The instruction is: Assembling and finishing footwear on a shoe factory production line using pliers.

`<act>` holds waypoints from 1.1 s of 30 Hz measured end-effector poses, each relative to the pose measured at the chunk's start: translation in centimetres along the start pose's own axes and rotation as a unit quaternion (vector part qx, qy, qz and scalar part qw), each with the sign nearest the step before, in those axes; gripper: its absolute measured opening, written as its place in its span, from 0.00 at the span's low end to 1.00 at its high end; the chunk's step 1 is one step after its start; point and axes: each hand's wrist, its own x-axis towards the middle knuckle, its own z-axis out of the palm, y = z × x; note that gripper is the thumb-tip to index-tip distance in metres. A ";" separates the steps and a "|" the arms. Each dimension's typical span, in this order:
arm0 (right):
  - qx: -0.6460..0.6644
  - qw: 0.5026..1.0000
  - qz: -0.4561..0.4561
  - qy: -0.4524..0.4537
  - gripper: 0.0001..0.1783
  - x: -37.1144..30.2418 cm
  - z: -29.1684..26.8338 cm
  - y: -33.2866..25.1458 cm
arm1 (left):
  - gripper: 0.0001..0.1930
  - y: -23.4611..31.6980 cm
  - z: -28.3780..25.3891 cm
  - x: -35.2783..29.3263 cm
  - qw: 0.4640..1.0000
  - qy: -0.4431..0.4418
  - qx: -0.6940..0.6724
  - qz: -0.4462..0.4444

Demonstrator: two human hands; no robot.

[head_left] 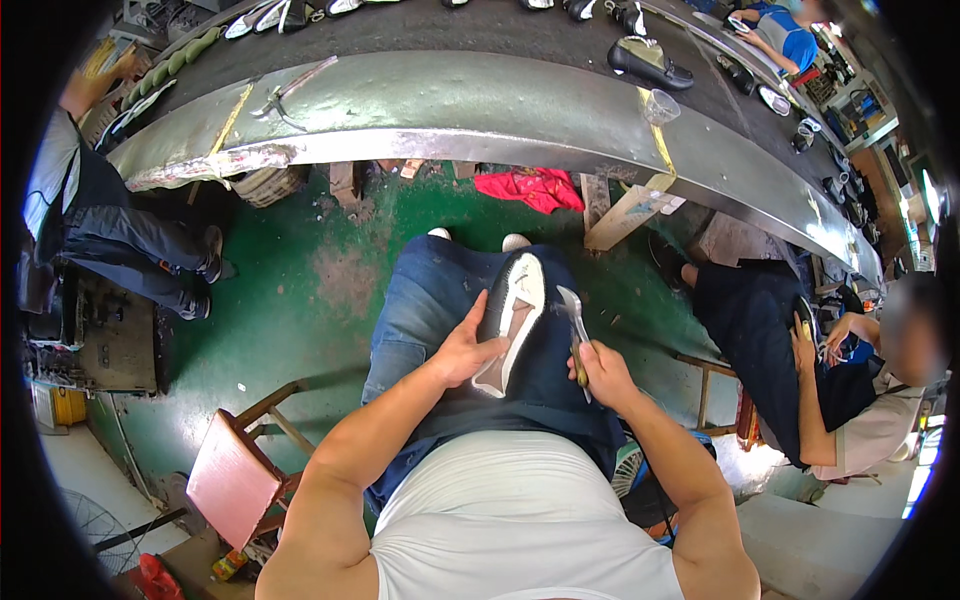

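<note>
A black shoe upper lies sole side up over my lap, its white-edged underside and brownish insole facing me. My left hand is closed around its left side, with the thumb over the near part of the insole. To the right of the shoe, my right hand grips a steel hand tool with a curved head, which looks like lasting pincers. The tool's head points away from me, apart from the shoe. Dark blue apron cloth lies beneath both.
Ahead runs a metal-edged bench bearing a hammer, a clear cup and a black shoe. A pink-seated stool stands at left. One person stands left; another sits right, handling a shoe.
</note>
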 end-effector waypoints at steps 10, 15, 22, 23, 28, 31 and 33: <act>-0.066 0.998 0.020 -0.004 0.23 -0.8 -0.5 -1.9 | 0.30 19.0 1.1 3.9 0.929 -0.150 -0.324 0.095; -0.374 0.917 -0.130 -0.043 0.21 -3.2 -0.9 -4.9 | 0.32 19.1 1.9 6.2 0.970 -0.006 -0.225 0.091; -0.433 0.878 -0.197 -0.042 0.23 -3.7 -1.3 -4.9 | 0.33 19.8 2.0 5.9 0.953 0.039 -0.276 0.117; -0.425 0.883 -0.193 -0.041 0.23 -3.4 -1.6 -5.1 | 0.33 19.9 2.2 5.8 0.953 0.039 -0.275 0.118; -0.393 0.890 -0.233 0.006 0.21 -1.1 -2.8 -6.7 | 0.31 20.0 1.8 5.7 0.954 0.046 -0.265 0.129; -0.357 0.896 -0.264 0.016 0.20 0.1 -3.3 -8.2 | 0.31 19.9 1.8 5.2 0.956 0.056 -0.262 0.120; -0.339 0.894 -0.292 0.027 0.20 1.1 -3.6 -9.8 | 0.31 19.7 2.0 5.0 0.956 0.060 -0.259 0.120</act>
